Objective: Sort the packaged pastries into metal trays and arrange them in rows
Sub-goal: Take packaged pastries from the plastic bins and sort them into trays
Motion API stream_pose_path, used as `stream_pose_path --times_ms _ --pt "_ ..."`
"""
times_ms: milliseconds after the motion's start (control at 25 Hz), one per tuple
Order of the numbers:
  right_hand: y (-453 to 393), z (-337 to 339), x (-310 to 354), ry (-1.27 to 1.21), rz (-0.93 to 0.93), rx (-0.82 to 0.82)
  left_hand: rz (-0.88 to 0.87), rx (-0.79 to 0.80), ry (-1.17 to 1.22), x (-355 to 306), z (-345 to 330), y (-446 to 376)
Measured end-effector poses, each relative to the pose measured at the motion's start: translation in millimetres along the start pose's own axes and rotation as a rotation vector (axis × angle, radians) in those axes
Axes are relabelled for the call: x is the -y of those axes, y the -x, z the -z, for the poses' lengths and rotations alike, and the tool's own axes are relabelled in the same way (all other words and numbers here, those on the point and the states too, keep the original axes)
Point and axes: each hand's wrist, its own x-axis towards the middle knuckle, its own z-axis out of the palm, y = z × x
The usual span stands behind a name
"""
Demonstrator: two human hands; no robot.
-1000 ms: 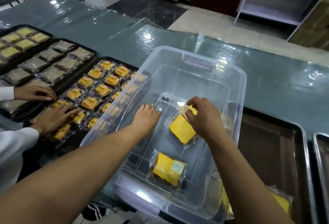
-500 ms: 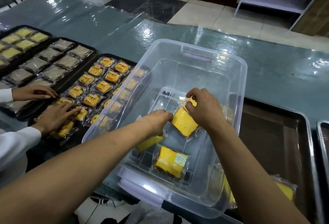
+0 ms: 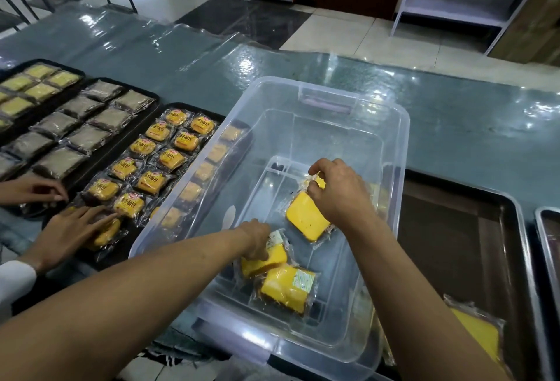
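Inside the clear bin, each grip is clenched on a wrapped pastry — left hand, right hand.

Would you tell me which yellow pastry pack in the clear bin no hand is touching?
The labelled pack nearest the camera, white sticker up; the left hand grips the pack beside it, and the right hand holds the farthest pack.

Head view: single wide-angle camera, worn, facing forward and down.
Looks steeply from above and close into a clear plastic bin on a blue-green table; both forearms enter from the bottom edge. Trays fall to left and right margins; floor and shelving fill the top. Edges bow with lens distortion. No second view.
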Motion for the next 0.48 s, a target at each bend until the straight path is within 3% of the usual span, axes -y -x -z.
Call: stream_pose_path --times_ms 200,480 --pt "-0.4 1.0 0.2 0.004 0.005 0.004 -0.160 0.087 0.090 -14.3 0.5 5.6" --pt "-3.2 -2.5 -1.9 0.037 0.002 0.011 -0.242 0.102 -0.182 -39.3 0.7 7.5"
